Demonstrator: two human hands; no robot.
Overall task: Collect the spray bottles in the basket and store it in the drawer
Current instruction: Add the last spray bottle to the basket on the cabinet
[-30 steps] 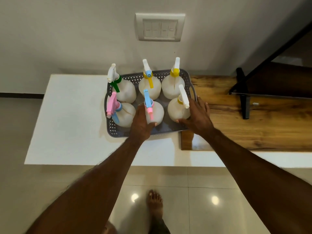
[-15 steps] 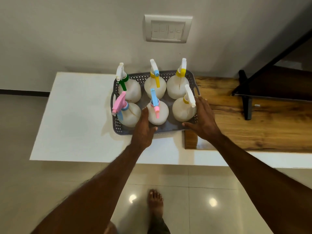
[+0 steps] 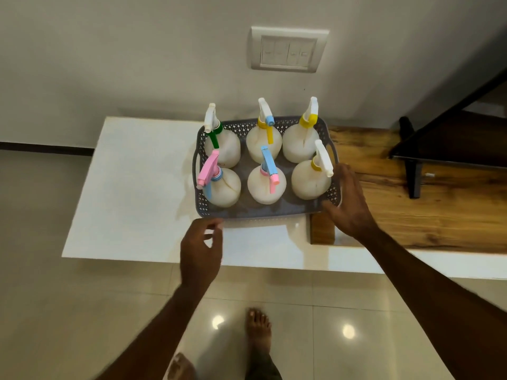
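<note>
A grey perforated basket point(image 3: 263, 215) stands on the white counter point(image 3: 137, 187) and holds several white spray bottles in two rows. The front row has a pink-trigger bottle point(image 3: 222, 187), a blue-and-pink one point(image 3: 266, 187) and a white-trigger one point(image 3: 311, 182). Behind them stand a green-trigger bottle point(image 3: 225, 149), a yellow-and-blue one point(image 3: 263, 142) and a yellow-collared one point(image 3: 297, 145). My right hand point(image 3: 348, 207) lies against the basket's front right corner, fingers spread along its side. My left hand point(image 3: 201, 248) hovers just in front of the basket, empty, fingers loosely apart.
A wooden top point(image 3: 411, 215) adjoins the white counter on the right, with a black stand point(image 3: 414, 171) on it. A switch plate point(image 3: 288, 49) is on the wall behind. My bare feet point(image 3: 259, 330) stand on the glossy tiled floor.
My left hand has let go of the blue-and-pink bottle and drawn back out of the basket toward me. My right hand stays at the basket's right corner.
</note>
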